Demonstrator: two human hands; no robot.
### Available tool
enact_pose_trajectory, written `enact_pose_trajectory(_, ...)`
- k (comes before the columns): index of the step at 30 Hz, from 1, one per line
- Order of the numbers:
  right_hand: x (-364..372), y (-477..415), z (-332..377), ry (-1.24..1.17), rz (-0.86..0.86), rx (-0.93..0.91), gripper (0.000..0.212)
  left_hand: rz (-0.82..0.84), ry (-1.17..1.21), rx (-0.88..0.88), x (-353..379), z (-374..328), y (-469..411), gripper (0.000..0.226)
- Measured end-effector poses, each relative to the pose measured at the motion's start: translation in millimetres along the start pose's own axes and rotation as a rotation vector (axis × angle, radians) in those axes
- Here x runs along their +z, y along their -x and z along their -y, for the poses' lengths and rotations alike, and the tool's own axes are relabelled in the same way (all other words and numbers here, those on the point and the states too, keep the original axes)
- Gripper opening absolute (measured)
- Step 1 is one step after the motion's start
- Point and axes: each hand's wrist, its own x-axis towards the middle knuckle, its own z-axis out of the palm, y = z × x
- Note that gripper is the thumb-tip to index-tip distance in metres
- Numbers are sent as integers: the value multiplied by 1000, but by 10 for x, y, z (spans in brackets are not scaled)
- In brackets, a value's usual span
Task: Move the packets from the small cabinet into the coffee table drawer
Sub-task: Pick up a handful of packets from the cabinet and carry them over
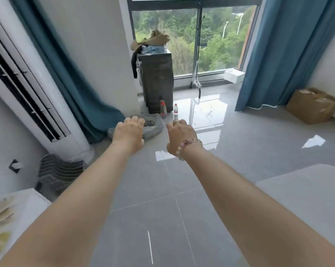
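Tiled floor (143,209), cardboard box (311,106) — blurred packets (1,212) left

floor (230,151): glossy, smooth grey tile
curtain (278,54): matt blue cloth
box (313,106): matt brown cardboard
air conditioner (28,78): smooth white plastic
bottle (175,109): clear plastic

floor (240,151): glossy grey tile | window (182,45): trees, daylight | curtains (278,54): blue | wall (95,45): white

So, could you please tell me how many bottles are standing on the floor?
2. A red-capped bottle stands at the foot of the dark cabinet; a clear bottle stands just right of it. More could be hidden behind the cabinet.
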Motion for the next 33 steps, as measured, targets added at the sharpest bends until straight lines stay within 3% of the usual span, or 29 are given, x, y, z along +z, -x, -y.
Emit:
enact_pose_trajectory(5, 41, -527, 782, -35, 5, -187, 45, 76, 10, -217, 278, 928, 134, 62)
enact_pose_trajectory(11, 174, -1185, 1432, 6, 48, -419, 45, 164, 46, -337, 659, 1544, 134, 60)
enact_pose_trajectory(24, 189, -2814, 3038, -58, 56, -912, 48, 150, 89, -898, 997, 2986, -173, 56)
enact_pose_trajectory(33, 664, -2654, 4158, -57, 163, -1305, 46, 340, 51, -1203, 1414, 3452, 583, 52)
